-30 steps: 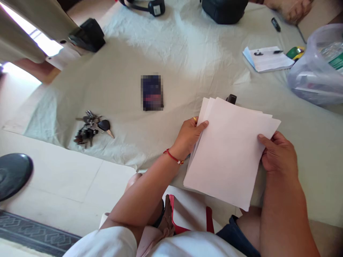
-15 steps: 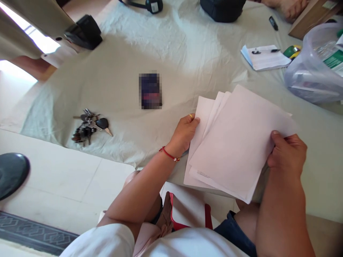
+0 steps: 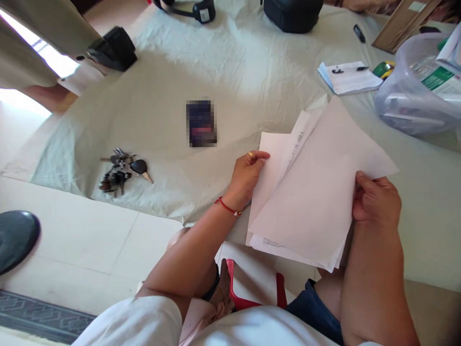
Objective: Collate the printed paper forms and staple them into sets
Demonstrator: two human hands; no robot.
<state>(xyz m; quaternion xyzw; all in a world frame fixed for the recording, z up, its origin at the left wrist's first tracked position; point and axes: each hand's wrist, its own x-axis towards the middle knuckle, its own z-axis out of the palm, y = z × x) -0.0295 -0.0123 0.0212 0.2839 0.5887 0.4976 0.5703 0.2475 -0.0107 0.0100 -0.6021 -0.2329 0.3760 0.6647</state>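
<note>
A fanned stack of white paper sheets (image 3: pixel 313 202) is held above the cloth-covered floor (image 3: pixel 234 77), low and right of centre in the view. Its left edge is pinched by the left hand (image 3: pixel 248 175), its right edge by the right hand (image 3: pixel 376 202), thumbs on top. Open cloth lies left of the sheets up to a bunch of keys (image 3: pixel 122 170) and a dark, blurred rectangular object (image 3: pixel 200 123). Small print runs along the lower sheets' edges but cannot be read. A crinkled plastic bag (image 3: pixel 414 96) and a notepad with a pen (image 3: pixel 347 77) lie at the far right.
</note>
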